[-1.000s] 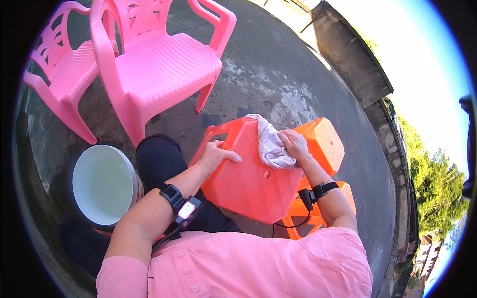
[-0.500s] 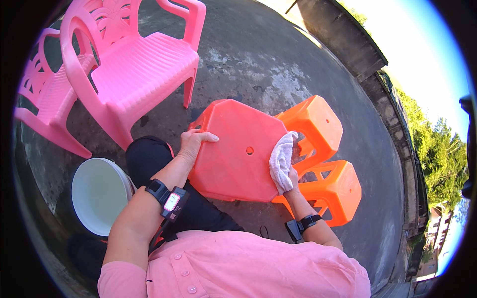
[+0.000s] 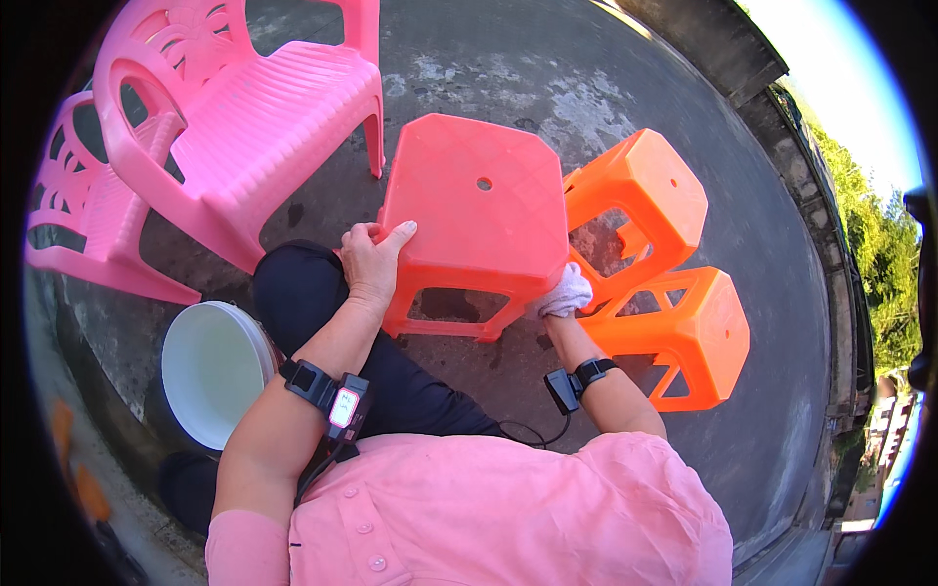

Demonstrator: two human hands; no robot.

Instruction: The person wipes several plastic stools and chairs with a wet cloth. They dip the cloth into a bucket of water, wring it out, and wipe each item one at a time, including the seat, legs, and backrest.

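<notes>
A red plastic stool point(image 3: 469, 220) with a square, corner-cut seat and a small round hole stands in front of me, seat up and its near legs showing. My left hand point(image 3: 373, 262) is closed on the seat's left edge, thumb lying over the top. At the stool's right side my right hand point(image 3: 561, 320) holds a bunched white cloth point(image 3: 567, 293) against the side, just under the seat's near right corner. The cloth and the stool hide most of the right hand's fingers.
Two orange stools point(image 3: 667, 186) stand close on the right. Two pink armchairs point(image 3: 264, 122) are at the left. A white bucket point(image 3: 210, 376) holding liquid sits beside my left leg point(image 3: 303, 293). A low wall point(image 3: 796, 161) runs along the far right of the concrete ground.
The red stool has tipped more upright, its near side and legs now showing. My right hand with the cloth has gone from the seat's top right edge down to the side.
</notes>
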